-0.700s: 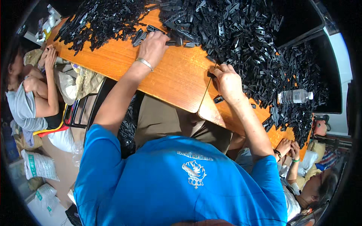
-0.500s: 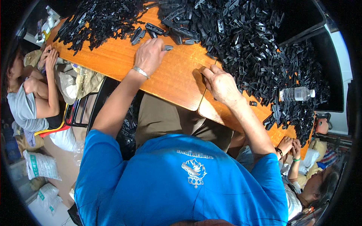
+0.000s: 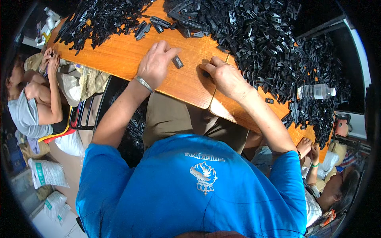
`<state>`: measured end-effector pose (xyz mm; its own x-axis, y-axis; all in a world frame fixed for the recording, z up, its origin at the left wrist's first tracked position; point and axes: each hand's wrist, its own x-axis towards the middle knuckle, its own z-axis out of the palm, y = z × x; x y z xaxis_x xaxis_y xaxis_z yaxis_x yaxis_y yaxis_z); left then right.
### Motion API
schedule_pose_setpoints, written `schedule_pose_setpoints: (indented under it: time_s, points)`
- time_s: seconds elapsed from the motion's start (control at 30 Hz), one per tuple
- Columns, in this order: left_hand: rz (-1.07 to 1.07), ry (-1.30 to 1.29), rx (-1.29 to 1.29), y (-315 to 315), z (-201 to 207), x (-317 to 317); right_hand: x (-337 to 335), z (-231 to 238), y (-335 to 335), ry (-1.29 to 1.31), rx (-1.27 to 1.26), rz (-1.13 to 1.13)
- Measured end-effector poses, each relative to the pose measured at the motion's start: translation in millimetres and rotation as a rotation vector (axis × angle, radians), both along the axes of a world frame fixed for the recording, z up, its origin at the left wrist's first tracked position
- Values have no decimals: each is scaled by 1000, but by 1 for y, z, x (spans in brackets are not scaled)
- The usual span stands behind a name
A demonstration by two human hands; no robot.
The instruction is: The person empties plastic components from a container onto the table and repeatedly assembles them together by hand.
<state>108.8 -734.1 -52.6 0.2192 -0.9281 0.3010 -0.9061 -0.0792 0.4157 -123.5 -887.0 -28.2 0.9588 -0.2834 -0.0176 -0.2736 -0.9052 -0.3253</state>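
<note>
My left hand [image 3: 154,68], wearing a silver bracelet, hovers over the orange wooden table [image 3: 174,83] with its thumb spread away from the fingers. Just below that thumb tip is a small black plastic piece [image 3: 177,62], lying tilted and apparently not gripped. My right hand [image 3: 229,78] is over the seam between the tabletops, its thumb and forefinger pinched. A small dark plastic piece [image 3: 205,74] shows at those fingertips, partly hidden and in shadow. Several larger black plastic pieces [image 3: 159,22] lie beyond my left hand.
A large heap of black plastic parts [image 3: 262,47] covers the far right, with another heap [image 3: 105,27] at far left. A clear plastic bottle [image 3: 315,92] lies on the right heap. Co-workers sit at left [image 3: 33,99] and right [image 3: 333,190]. White sacks [image 3: 49,173] stand on the floor.
My left hand has drawn back toward me, and the small black piece has moved from beside its thumb to below it. My right hand has shifted slightly left, still pinched.
</note>
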Motion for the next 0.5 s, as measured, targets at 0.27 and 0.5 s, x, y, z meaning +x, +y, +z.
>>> schedule_pose_setpoints:
  time_s: [0.27, 0.5]
  points:
    - [-93, -9, -47, 5, -5, 11, 7, -7, -8, 24, -93, -28]
    - [-27, 165, -156, 7, -25, 12, 53, -35, 8, -410, 67, -138]
